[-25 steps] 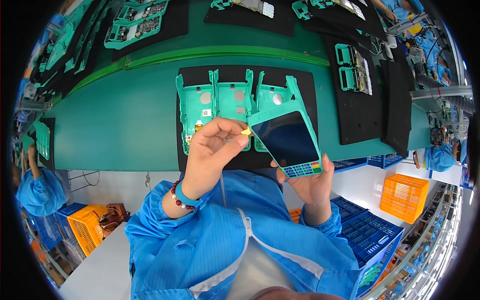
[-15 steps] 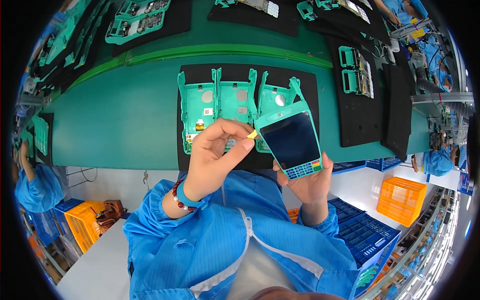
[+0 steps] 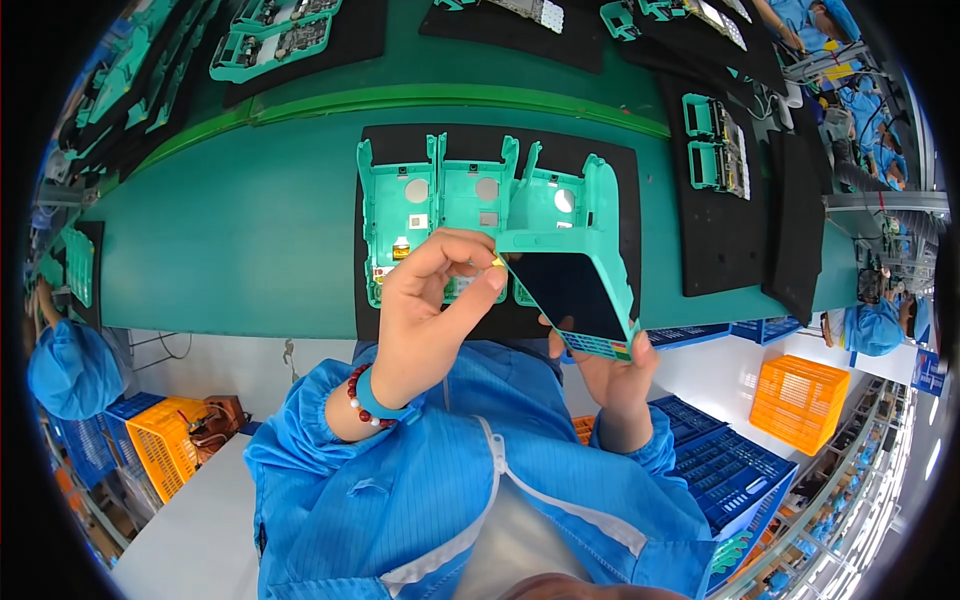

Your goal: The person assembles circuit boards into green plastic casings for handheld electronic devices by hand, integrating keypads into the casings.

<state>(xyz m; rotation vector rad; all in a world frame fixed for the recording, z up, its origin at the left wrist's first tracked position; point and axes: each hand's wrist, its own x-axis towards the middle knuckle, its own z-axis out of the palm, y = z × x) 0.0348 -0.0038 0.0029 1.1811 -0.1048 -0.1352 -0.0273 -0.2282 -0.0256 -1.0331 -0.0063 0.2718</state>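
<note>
My right hand (image 3: 617, 378) grips the keypad end of a teal card payment terminal (image 3: 565, 295) with a dark screen, its fingers behind the lower edge. The terminal is tilted so that its top edge and right side wall show. My left hand (image 3: 430, 305) pinches a small yellow tab (image 3: 498, 261) between thumb and forefinger at the terminal's upper left corner. Whether the tab is stuck to the terminal cannot be made out. Behind the hands, open teal housings (image 3: 397, 190) lie side by side on a black mat (image 3: 620, 180); the terminal partly covers the right one.
More mats with teal housings and circuit boards (image 3: 715, 150) lie at the back and right of the green table (image 3: 220, 230). Blue crates (image 3: 735, 470) and an orange crate (image 3: 800, 400) stand low on the right. A co-worker in blue (image 3: 75, 370) sits at the far left.
The terminal has tipped, its top edge and right side wall now facing me, its screen seen at a flatter angle. The left hand's pinch has shifted slightly up with the yellow tab.
</note>
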